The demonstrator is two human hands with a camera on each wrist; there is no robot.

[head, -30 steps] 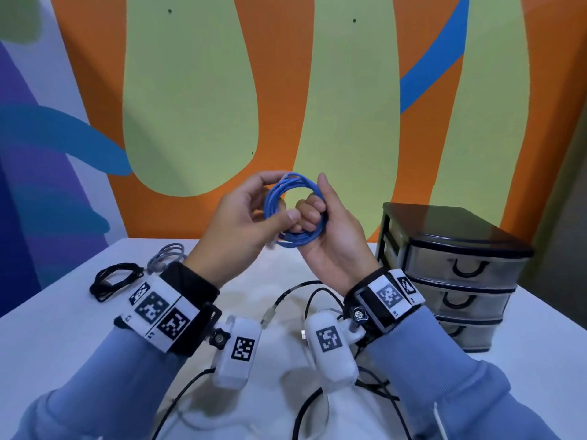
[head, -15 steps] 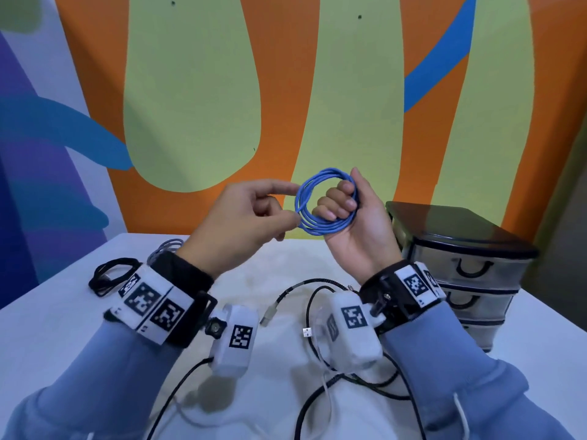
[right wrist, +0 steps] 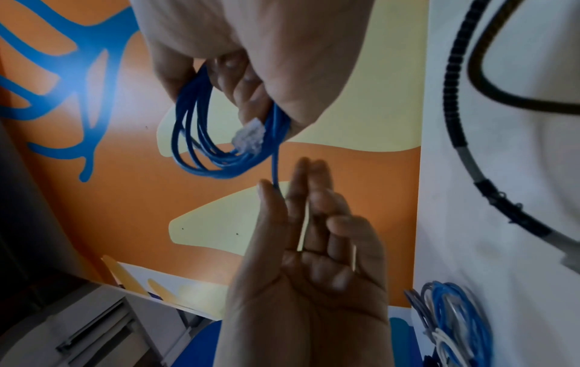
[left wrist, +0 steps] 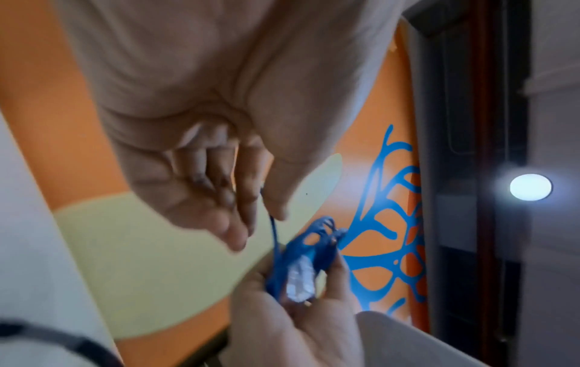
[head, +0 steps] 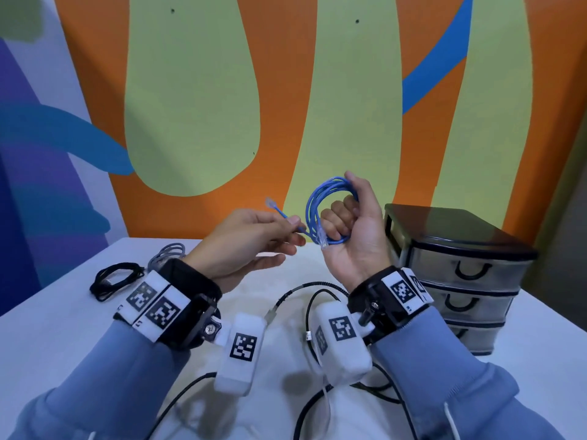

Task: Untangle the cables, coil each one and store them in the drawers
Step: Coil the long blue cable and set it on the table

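The drawers [head: 457, 281] stand on the worktop [head: 57, 328] just to the right of the hands and a little below them, three shallow trays stacked under a dark lid, all of them closed. The right hand [head: 355, 230] is the nearer one to that stack.

Between the two hands, held up above the worktop, is the blue cable [head: 320, 208]. Most of it is wound into a small round coil of several turns, standing roughly upright, and the right hand is closed around the coil's right side and bottom. One clear plug [head: 322, 238] hangs from the coil at the heel of that hand.

A short tail runs from the coil leftward and slightly upward into the left hand [head: 251, 239], which pinches it between thumb and forefinger, the other fingers loosely straight. The tail's long axis lies across, hand to hand, and its own clear plug [head: 270, 202] sticks out beyond the left fingertips. By my reading, that loose tail has to be wrapped or tucked before the coil goes right into a drawer.
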